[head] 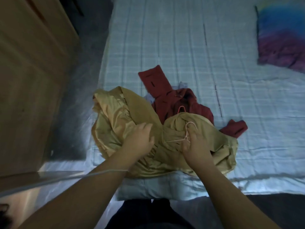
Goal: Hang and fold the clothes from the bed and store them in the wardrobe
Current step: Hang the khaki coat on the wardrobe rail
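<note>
On the bed [181, 38] at lower centre, the left hand [140, 139] is gripping a mustard-gold garment [115, 116] with curled fingers; the right hand [196, 146] is pinching a pale hanger [186, 135] atop it.

On the bed [181, 47] before me lies the near garment [115, 116], a hanger [186, 133] on it; the far garment [155, 83] lies behind, the wardrobe [33, 63] left.

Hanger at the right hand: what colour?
Pale pink; the hanger shows in the head view against the tan garment.

I see a home bedroom: pale blue checked bed [181, 47] mid-frame, tan wooden wardrobe [29, 63] at left.
</note>
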`<action>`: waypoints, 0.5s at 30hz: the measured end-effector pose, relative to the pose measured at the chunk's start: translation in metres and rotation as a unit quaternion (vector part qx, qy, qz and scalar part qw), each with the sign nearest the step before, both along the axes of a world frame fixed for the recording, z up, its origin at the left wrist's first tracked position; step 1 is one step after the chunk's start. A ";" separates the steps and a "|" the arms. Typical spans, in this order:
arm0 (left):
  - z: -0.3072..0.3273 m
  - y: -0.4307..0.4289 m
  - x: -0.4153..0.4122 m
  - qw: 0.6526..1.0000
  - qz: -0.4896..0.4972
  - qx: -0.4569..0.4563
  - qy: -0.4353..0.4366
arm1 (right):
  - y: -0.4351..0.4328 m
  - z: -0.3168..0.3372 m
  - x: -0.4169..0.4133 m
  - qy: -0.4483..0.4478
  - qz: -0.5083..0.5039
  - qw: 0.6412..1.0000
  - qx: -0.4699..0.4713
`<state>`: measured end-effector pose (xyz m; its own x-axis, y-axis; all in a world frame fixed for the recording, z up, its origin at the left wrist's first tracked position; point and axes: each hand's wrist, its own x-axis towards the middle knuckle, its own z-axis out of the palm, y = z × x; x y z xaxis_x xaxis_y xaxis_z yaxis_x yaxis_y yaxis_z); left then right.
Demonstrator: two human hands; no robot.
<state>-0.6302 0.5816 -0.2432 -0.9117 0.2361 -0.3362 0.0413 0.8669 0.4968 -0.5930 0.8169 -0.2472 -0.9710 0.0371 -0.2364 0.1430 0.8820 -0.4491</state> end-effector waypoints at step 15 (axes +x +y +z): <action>-0.108 0.088 0.007 0.990 -0.113 0.023 -0.080 | 0.070 -0.092 0.018 -0.151 -0.172 0.974 0.001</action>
